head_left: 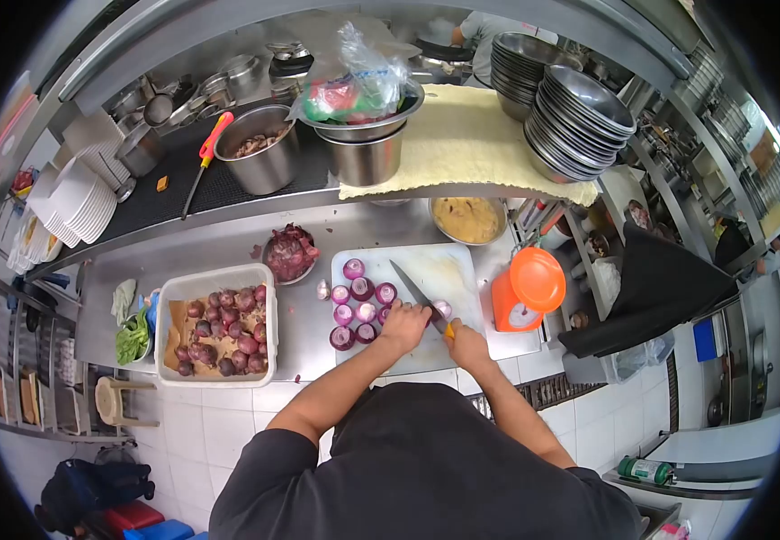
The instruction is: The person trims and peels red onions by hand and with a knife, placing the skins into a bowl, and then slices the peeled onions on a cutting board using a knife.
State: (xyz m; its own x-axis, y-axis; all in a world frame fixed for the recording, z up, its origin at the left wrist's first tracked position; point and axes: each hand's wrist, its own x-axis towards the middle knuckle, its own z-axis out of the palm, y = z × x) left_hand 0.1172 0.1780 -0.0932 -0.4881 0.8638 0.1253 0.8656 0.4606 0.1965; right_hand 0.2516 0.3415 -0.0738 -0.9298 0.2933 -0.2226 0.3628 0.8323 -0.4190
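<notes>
My right hand (469, 346) is closed around the yellow handle of a kitchen knife (416, 287). Its long blade slants up and left over the white cutting board (462, 270). Curled fingers of my left hand (407, 325) sit close to the blade, on a red onion (431, 315) that they mostly hide. Just right of the blade lies an onion piece (442, 309) with a pale face. Several halved red onions (362, 289) are grouped on the board left of the knife, many with cut faces up.
A white tub (269, 337) of whole red onions stands left. Behind are a bowl of onion skins (290, 253) and a bowl of yellowish food (468, 220). An orange scale (534, 288) stands right of the board. Overhead, a shelf holds pots and stacked metal bowls (579, 121).
</notes>
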